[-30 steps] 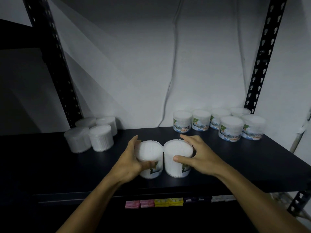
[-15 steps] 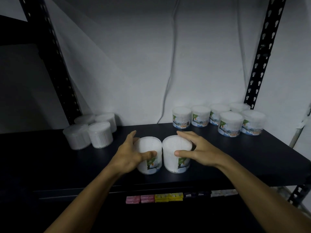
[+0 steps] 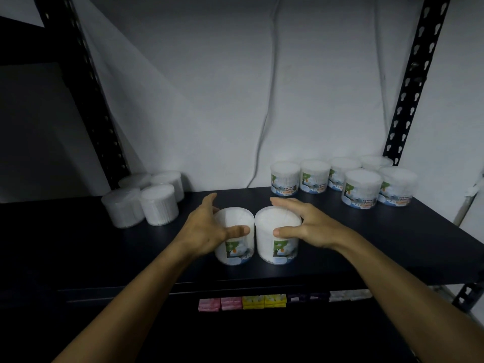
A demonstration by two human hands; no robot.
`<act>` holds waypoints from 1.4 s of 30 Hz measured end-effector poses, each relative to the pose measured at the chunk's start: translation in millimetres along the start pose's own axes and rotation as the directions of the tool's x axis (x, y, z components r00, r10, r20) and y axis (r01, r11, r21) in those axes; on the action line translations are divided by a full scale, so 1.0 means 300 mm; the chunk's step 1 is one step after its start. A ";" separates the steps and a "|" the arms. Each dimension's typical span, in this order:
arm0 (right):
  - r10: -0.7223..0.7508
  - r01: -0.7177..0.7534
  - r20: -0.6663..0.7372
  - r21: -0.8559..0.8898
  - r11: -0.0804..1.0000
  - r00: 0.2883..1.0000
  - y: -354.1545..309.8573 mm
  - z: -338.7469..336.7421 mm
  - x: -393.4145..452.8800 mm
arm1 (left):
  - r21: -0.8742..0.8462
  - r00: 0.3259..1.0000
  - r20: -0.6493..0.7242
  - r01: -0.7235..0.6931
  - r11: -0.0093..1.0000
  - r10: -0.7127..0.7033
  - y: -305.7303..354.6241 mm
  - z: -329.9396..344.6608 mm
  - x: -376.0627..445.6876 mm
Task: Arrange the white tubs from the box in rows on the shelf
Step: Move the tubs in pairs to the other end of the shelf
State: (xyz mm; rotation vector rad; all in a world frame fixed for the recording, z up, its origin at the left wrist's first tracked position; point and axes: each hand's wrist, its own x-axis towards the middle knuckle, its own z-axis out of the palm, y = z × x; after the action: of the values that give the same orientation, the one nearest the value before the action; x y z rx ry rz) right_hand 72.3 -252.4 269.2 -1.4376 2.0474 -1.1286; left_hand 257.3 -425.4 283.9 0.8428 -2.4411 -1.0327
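Observation:
Two white tubs with green-and-blue labels stand side by side near the front of the black shelf (image 3: pixel 392 244). My left hand (image 3: pixel 207 231) wraps the left tub (image 3: pixel 235 247), with the thumb across its front and the fingers behind its left side. My right hand (image 3: pixel 306 224) holds the right tub (image 3: pixel 275 247) the same way, fingers over the far rim and thumb on the front. Both tubs rest upright on the shelf and touch each other. The box is out of view.
Several labelled tubs (image 3: pixel 361 189) stand in two rows at the back right of the shelf. A cluster of plain white tubs (image 3: pixel 157 205) sits at the back left. Black uprights (image 3: pixel 408 82) frame the shelf. Small coloured packs (image 3: pixel 241 302) line the lower shelf.
Both hands stay around the same two tubs on the shelf. The fingers have straightened a little. The view has shifted slightly.

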 end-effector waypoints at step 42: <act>0.081 -0.092 -0.225 -0.040 0.995 0.971 -0.004 0.040 -0.034 | -0.144 0.981 0.180 -0.042 0.989 0.068 -0.044 -0.026 0.032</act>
State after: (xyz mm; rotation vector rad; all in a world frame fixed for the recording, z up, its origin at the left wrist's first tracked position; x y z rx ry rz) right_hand 85.6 -247.9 261.6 -1.2790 2.2827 -1.2601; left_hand 259.2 -443.0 280.2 0.6566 -2.4905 -1.2959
